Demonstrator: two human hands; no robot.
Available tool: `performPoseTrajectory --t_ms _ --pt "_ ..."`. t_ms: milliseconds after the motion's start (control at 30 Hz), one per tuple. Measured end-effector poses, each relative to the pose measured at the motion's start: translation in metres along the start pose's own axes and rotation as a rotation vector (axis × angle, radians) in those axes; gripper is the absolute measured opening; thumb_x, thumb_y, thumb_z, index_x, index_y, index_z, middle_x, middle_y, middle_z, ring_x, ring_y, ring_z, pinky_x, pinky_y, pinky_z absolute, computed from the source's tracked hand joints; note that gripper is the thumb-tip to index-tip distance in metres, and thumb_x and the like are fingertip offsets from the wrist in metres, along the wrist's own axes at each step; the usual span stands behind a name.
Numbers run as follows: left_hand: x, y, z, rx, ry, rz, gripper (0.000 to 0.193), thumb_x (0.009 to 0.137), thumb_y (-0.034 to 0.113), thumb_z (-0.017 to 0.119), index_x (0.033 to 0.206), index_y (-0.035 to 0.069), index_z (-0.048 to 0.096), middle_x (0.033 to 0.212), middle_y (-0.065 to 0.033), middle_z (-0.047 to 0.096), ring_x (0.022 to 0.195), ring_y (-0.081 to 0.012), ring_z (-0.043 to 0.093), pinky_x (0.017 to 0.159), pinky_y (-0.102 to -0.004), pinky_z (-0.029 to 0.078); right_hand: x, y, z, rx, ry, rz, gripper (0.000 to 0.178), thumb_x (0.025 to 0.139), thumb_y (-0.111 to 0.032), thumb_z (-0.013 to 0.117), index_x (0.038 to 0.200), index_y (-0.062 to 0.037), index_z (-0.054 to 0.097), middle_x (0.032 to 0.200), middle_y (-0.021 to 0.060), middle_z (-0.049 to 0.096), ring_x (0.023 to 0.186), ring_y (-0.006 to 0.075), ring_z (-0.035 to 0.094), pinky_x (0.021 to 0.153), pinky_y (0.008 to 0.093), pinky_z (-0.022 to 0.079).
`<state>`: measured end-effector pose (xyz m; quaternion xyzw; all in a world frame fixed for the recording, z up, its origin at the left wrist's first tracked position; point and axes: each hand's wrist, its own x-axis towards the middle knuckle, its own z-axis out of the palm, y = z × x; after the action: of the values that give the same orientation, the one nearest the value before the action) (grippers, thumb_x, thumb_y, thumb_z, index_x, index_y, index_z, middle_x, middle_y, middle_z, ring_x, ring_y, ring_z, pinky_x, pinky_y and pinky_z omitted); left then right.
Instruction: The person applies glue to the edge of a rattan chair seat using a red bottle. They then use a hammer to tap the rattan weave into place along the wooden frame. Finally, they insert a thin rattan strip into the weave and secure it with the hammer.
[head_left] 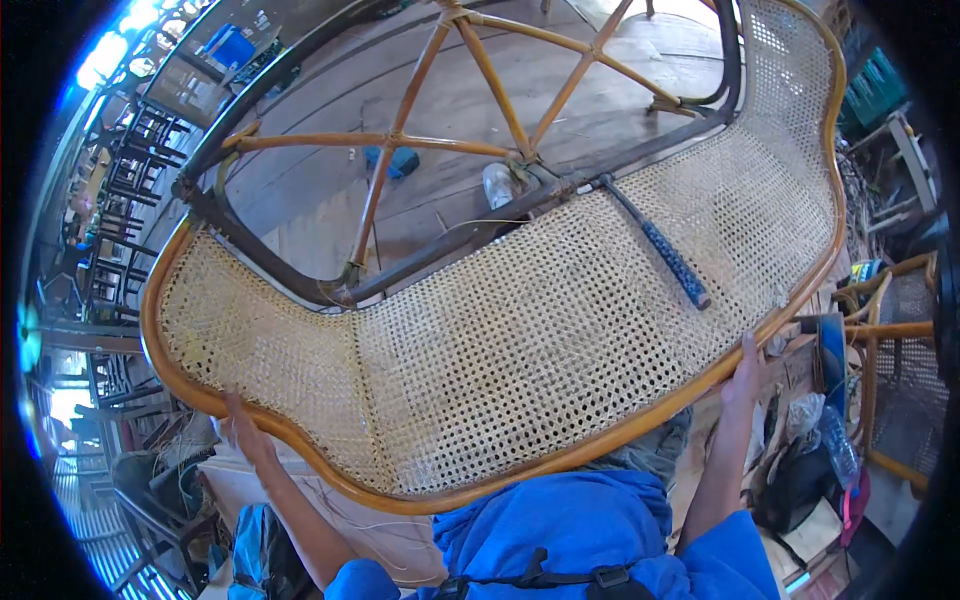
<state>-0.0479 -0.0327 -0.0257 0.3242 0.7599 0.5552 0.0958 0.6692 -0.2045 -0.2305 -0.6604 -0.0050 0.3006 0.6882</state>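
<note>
A large curved rattan furniture frame (560, 462) spans the view, its brown pole rim edging a panel of woven cane (520, 350). My left hand (240, 428) grips the rim at the near left, fingers partly hidden by it. On the near right, my right hand (741, 378) is closed on the same rim. Across the cane lies a hand tool with a thin dark shaft and a blue speckled grip (672, 262); its small head rests by the dark inner pole (440, 258). Neither hand touches this tool. Crossed rattan struts (392, 140) run beyond the panel.
Wooden floorboards (300, 195) show between the struts, with a dark blue object (396, 162) on them. At right stands another rattan chair (900, 330), near plastic bags and a bottle (838, 445). Dark chair frames (140, 180) crowd the left. A blue container (230, 46) stands far left.
</note>
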Motion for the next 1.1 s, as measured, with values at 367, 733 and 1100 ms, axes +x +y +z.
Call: performPoseTrajectory --t_ms 367,733,1100 --pt "0.034 -0.035 -0.006 -0.116 0.016 0.039 0.05 0.08 0.035 0.076 0.102 -0.008 0.063 0.104 -0.014 0.062 0.087 -0.0181 0.057 0.078 -0.034 0.051 -0.048 -0.076 0.02 -0.518 0.153 -0.57 0.047 0.093 -0.019 0.059 0.133 0.0008 0.044 0.124 0.0123 0.054 0.111 0.0226 0.054 0.099 0.0339 0.041" --pt "-0.02 0.026 0.024 -0.086 0.092 0.147 0.056 0.078 0.038 0.077 0.056 0.015 0.032 0.057 0.0 0.041 0.052 -0.0114 0.037 0.049 -0.0306 0.038 -0.033 -0.087 0.211 -1.43 -0.471 -0.373 0.04 0.087 -0.026 0.063 0.117 -0.0016 0.056 0.121 0.0206 0.055 0.113 0.034 0.054 0.095 0.0423 0.045" --pt "0.014 -0.013 0.007 0.033 0.129 0.05 0.049 0.081 0.04 0.075 0.087 -0.007 0.061 0.084 -0.0122 0.064 0.066 -0.0181 0.056 0.061 -0.0342 0.051 0.013 -0.047 0.203 -1.449 -0.509 -0.595 0.024 0.083 -0.022 0.06 0.094 -0.0011 0.065 0.091 0.0215 0.065 0.088 0.0351 0.064 0.08 0.0449 0.051"
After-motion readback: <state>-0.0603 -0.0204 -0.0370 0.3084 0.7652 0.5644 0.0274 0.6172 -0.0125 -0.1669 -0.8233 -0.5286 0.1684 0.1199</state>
